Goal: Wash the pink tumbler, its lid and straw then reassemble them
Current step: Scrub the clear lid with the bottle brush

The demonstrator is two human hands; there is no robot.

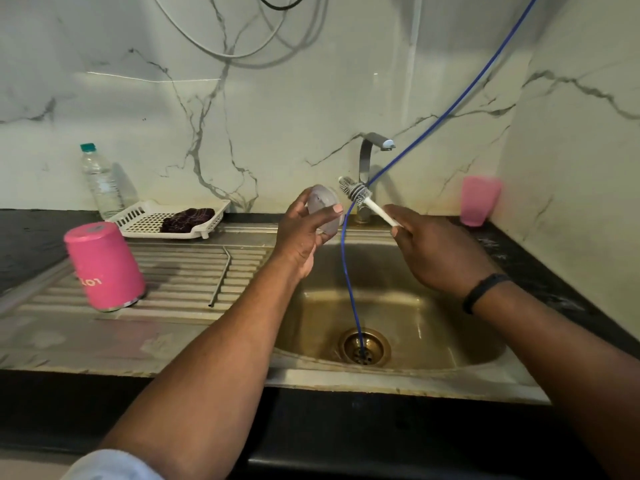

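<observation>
The pink tumbler (105, 266) stands upside down on the ribbed steel drainboard (180, 271) at the left. A thin metal straw (220, 275) lies on the ribs to its right. Over the sink's back edge, my left hand (303, 233) grips the translucent round lid (325, 209) between thumb and fingers. My right hand (433, 247) holds the white handle of a small bottle brush (356, 194), whose bristled head points up and left, just right of the lid and apart from it.
A steel sink basin (415, 306) lies below my hands, with a blue hose (349, 289) running down into its drain. The tap (369, 161) stands behind. A white tray with a dark cloth (188, 220), a water bottle (100, 181) and a pink cup (479, 200) sit along the wall.
</observation>
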